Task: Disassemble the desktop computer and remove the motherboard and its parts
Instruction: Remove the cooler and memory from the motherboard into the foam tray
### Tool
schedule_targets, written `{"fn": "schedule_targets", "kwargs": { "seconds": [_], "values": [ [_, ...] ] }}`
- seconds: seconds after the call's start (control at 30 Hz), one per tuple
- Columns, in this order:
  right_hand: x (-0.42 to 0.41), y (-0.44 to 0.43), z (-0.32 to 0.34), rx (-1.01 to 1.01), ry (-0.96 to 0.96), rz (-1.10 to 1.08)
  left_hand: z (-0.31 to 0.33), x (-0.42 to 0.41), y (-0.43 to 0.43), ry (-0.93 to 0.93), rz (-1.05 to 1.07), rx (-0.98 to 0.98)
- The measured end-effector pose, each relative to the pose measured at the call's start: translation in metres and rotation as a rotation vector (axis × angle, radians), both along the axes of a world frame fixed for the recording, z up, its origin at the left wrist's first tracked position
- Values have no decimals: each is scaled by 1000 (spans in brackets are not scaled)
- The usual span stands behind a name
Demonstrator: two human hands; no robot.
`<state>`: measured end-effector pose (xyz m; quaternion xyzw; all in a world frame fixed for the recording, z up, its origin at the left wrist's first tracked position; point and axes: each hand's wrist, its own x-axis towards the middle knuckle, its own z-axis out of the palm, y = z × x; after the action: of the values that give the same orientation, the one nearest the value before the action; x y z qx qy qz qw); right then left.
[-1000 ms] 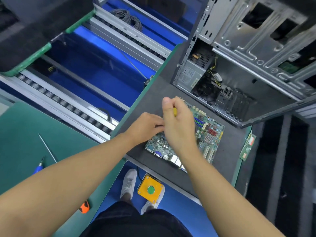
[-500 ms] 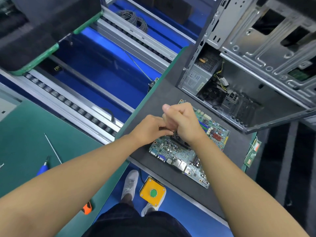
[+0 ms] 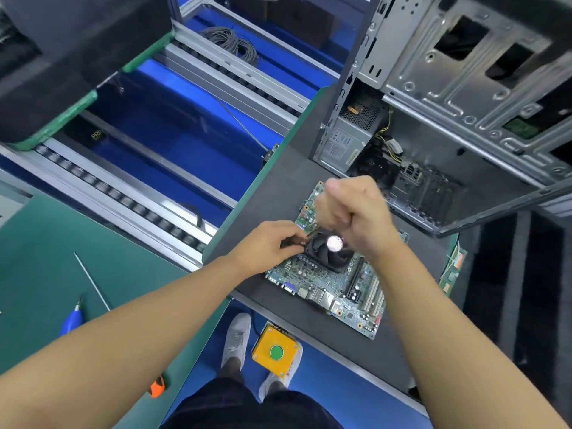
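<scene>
The green motherboard [image 3: 328, 289] lies flat on the dark mat [image 3: 278, 193] in front of the open metal computer case [image 3: 464, 97]. A black cooler fan [image 3: 323, 253] with a white round sticker sits on the board. My left hand [image 3: 266, 246] pinches the fan's left corner. My right hand [image 3: 353, 215] is a tight fist just above the fan's far side, thumb on top, curled as round a screwdriver handle that the fingers hide.
The case holds a grey power supply [image 3: 343, 140] and loose cables. A small green card [image 3: 452, 270] lies at the mat's right edge. A roller conveyor [image 3: 123, 193] runs on the left. A blue screwdriver [image 3: 72, 320] lies on the green bench; a yellow button box [image 3: 276, 351] stands below.
My right hand has closed into a fist and lifted off the board toward the case, uncovering the fan. A yellow handle tip that showed at its fingers is hidden. My left hand stays at the fan.
</scene>
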<state>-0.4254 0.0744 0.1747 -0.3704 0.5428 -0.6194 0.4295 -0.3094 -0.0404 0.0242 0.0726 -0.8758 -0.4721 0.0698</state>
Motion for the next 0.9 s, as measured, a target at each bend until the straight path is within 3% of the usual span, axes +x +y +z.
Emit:
{"fn": "schedule_targets", "kwargs": {
  "seconds": [0.03, 0.1, 0.2, 0.27, 0.33, 0.47, 0.7, 0.8, 0.9],
  "values": [
    [-6, 9, 8, -1, 81, -73, 0, -1, -1, -18, 6, 3],
    [-15, 26, 18, 114, 459, -222, 1, -4, -2, -61, -9, -13],
    [-4, 45, 11, 597, 1044, -159, 0, -9, -3, -106, -24, -62],
    [8, 50, -11, 1007, 1174, 23, -1, -8, -1, -124, -10, -57],
    [15, 48, -36, 1217, 1258, 165, -2, -6, 1, -100, -29, -63],
    [9, 44, -65, 1266, 1408, 122, -6, -2, 6, -78, -38, -83],
    [8, 55, -52, 1088, 1571, 32, -8, -7, 10, -122, 74, -4],
    [-11, 63, -39, 1119, 1436, -52, -8, -5, 10, -143, 77, 49],
    [-32, 74, -28, 1060, 1108, -175, -5, -4, 11, -133, 156, 89]
  ]
}}
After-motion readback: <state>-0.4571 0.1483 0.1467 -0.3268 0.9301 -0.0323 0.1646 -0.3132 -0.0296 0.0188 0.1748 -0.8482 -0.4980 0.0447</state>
